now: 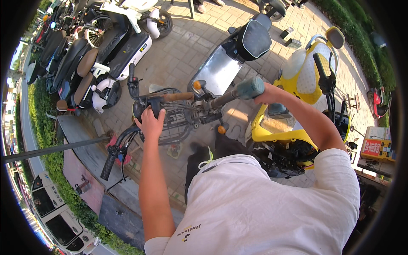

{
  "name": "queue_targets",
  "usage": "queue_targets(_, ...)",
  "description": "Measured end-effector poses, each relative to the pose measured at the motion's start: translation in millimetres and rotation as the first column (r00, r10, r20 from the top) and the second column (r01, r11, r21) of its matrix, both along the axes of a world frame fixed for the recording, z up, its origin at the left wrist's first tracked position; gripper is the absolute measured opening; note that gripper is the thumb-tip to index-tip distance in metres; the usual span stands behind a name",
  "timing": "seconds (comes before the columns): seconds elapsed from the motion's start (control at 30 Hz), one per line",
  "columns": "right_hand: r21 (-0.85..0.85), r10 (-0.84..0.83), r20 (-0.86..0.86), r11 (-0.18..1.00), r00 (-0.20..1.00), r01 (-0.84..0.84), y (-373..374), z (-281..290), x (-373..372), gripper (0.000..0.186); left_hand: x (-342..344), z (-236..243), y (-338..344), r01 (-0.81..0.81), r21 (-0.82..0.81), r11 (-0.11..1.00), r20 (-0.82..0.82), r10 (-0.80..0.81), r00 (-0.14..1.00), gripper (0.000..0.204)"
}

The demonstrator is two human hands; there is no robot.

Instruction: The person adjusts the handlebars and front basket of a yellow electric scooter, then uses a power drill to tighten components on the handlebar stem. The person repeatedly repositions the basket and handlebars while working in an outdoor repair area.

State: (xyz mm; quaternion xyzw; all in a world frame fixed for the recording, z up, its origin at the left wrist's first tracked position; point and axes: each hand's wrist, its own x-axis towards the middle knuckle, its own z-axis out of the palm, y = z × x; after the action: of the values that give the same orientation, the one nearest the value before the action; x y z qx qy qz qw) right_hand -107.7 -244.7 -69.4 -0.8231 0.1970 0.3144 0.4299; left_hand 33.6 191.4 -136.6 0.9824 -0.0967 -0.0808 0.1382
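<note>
In front of me stands a partly stripped two-wheeler with a bent black handlebar (123, 138), a wire basket (176, 121) and orange turn signals (198, 85). My left hand (151, 125) grips the black centre piece (156, 102) of the handlebar, thumb on one side and fingers on the other. A dark grey post (223, 100) slants up from the frame to a teal-grey block (250, 88), whose exact kind I cannot tell. Around the block's far end my right hand (266, 94) is closed; its fingertips are mostly hidden.
Close on the right is a yellow scooter (282, 135) with exposed parts below its body. Ahead stands another scooter with a silver footboard (219, 71) and black seat (254, 40). Parked scooters (76, 63) crowd the left. A metal pole (55, 148) crosses there, by a hedge (78, 204).
</note>
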Motion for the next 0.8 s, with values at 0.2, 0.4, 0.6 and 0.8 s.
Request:
queue_targets(0.2,0.105,-0.018,-0.068,0.994,0.998,0.025,-10,-5,1,0.021,8,5,-5,0.019,0.009,1.000,-0.056,-0.018,0.998,0.065)
queue_targets(0.4,0.120,0.004,0.067,0.993,0.998,-0.012,-6,-24,0,0.015,4,6,5,-0.003,-0.011,1.000,-0.005,0.003,1.000,0.071)
queue_targets(0.6,0.129,0.000,0.051,0.992,0.999,-0.007,-15,-29,-5,0.025,4,3,-3,0.035,-0.027,0.999,-0.017,-0.035,0.999,0.062)
queue_targets(0.8,0.060,0.041,0.075,0.997,0.996,-0.045,-12,-25,-2,0.028,3,-7,-1,0.021,-0.031,0.999,0.003,-0.021,1.000,0.062)
